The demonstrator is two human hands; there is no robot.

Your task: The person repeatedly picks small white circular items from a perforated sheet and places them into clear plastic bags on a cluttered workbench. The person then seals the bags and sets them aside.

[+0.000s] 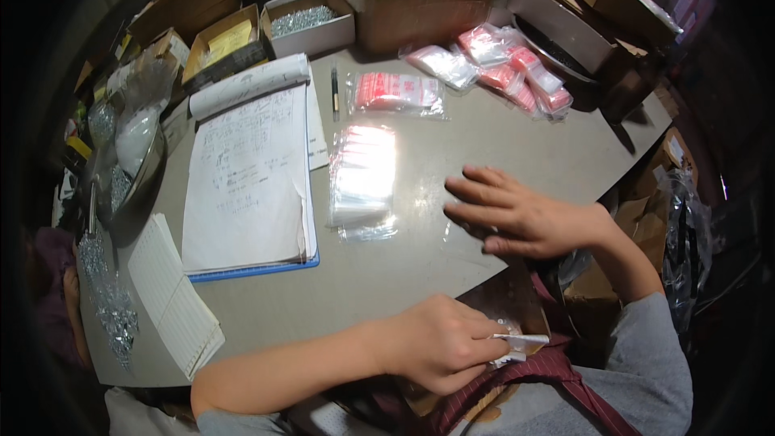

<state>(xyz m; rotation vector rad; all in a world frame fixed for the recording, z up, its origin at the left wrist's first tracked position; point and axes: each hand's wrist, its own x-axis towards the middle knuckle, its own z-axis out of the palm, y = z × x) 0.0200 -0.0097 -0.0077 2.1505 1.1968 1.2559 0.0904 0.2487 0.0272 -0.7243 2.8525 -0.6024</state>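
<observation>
My left hand (452,343) reaches across my lap at the table's near edge. Its fingers pinch a thin white piece (523,340) that looks like folded paper or plastic, over an open brown cardboard box (529,299) with small whitish bits in it. Above the tabletop to the right, my right hand (517,214) is stretched out flat, fingers apart and holding nothing. To its left lies a stack of clear plastic zip bags (363,173), shining in the light. Behind that stack rests a pack of red-and-clear zip bags (397,93).
An open notepad (242,186) on a blue clipboard lies left, a pen (335,93) beside it. Loose screws (109,299) and a metal bowl (149,169) are farther left. Boxes of hardware (311,24) line the back; more bag packs (504,73) lie back right.
</observation>
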